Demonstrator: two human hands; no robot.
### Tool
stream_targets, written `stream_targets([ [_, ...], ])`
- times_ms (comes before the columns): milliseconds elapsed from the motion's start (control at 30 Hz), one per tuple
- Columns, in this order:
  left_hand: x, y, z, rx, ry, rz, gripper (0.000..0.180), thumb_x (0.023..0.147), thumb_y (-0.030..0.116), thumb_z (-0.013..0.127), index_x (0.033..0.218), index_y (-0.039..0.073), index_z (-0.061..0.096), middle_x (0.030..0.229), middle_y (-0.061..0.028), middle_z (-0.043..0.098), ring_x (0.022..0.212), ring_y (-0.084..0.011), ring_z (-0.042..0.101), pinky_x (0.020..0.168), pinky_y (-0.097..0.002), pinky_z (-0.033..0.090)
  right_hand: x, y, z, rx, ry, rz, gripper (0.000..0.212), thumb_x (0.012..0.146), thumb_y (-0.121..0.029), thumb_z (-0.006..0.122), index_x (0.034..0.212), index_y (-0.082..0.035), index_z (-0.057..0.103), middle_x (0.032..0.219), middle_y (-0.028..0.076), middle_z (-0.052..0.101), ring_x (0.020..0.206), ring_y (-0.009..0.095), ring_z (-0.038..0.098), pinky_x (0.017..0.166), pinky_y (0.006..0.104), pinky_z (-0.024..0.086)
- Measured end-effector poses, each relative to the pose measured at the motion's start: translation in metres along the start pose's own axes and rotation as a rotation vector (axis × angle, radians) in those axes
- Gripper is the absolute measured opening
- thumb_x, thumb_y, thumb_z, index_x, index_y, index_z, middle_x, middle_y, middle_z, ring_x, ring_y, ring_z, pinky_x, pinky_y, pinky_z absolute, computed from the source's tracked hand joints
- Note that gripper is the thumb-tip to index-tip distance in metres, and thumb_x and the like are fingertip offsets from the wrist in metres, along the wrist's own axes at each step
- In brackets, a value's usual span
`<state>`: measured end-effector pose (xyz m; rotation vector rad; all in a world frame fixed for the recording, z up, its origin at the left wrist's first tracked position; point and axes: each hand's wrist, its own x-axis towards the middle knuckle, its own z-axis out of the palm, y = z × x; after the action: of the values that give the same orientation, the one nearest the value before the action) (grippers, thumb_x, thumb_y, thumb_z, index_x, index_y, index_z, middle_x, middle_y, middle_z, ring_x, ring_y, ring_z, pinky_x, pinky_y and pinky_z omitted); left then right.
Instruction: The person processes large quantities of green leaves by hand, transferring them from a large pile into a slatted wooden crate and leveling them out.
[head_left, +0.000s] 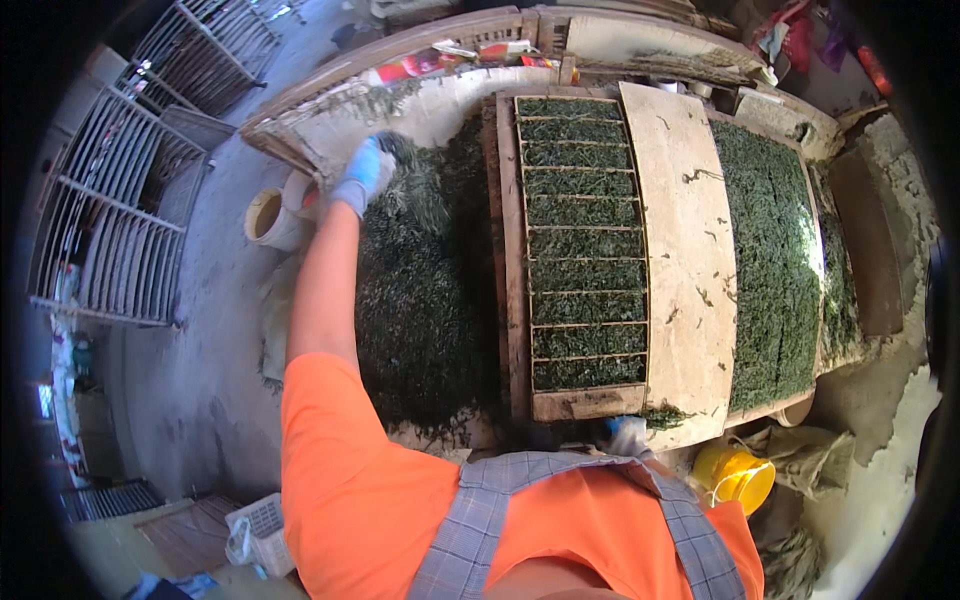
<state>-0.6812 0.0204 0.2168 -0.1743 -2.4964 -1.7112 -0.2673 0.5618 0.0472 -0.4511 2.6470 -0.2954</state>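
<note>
At the far left of a heap of dark green shreds (pixel 425 300), my left hand (pixel 366 176), in a blue and white glove, closes on a clump of the shreds (pixel 418 185). The shreds are fine and damp-looking; their kind is hard to tell. Right of the heap lies a wooden frame (pixel 588 404), divided by thin slats into several narrow strips packed with the same green. My right hand (pixel 628 436), also gloved, is at the frame's near edge beside a small green tuft (pixel 664 415). Its fingers are mostly hidden.
A pale board (pixel 680 220) with scattered shreds adjoins the frame. Beyond it lies another packed green slab (pixel 765 270). A yellow bucket (pixel 735 474) stands at the near right, a pale bucket (pixel 272 218) at the left. Slatted racks (pixel 120 210) stand farther left; a wooden rail (pixel 400 52) borders the back.
</note>
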Motion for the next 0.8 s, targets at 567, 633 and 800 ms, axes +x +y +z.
stream_targets([
  [567,-0.262,0.312,0.148,-0.287,-0.353,0.175,0.038,0.078,-0.001,0.061,0.116,0.001,0.06,0.102,-0.0143,0.066,0.089,-0.0262,0.065,0.082,-0.0352,0.054,-0.004,-0.073,-0.119,1.438,0.161,-0.461,0.033,0.094,-0.013,0.058,0.125,-0.005,0.058,0.119,0.009,0.063,0.107,0.021,0.062,0.091,0.0332,0.051],
  [633,-0.305,0.29,0.22,-0.157,-0.338,0.099,0.042,0.081,0.001,0.059,0.122,0.005,0.057,0.108,-0.0177,0.063,0.095,-0.0301,0.064,0.081,-0.0385,0.055,-0.019,-0.074,-0.15,1.618,0.257,-0.611,0.035,0.094,-0.006,0.057,0.13,-0.003,0.055,0.123,0.007,0.061,0.111,0.019,0.059,0.095,0.0315,0.051],
  [800,-0.384,0.168,0.345,0.923,-0.377,0.235,0.045,0.092,0.013,0.05,0.137,0.014,0.046,0.14,-0.0156,0.047,0.121,-0.0364,0.053,0.097,-0.0478,0.047,-0.014,-0.034,-0.106,1.479,0.319,-0.262,0.021,0.086,-0.005,0.067,0.107,-0.004,0.064,0.097,0.006,0.07,0.088,0.019,0.065,0.079,0.0313,0.054],
])
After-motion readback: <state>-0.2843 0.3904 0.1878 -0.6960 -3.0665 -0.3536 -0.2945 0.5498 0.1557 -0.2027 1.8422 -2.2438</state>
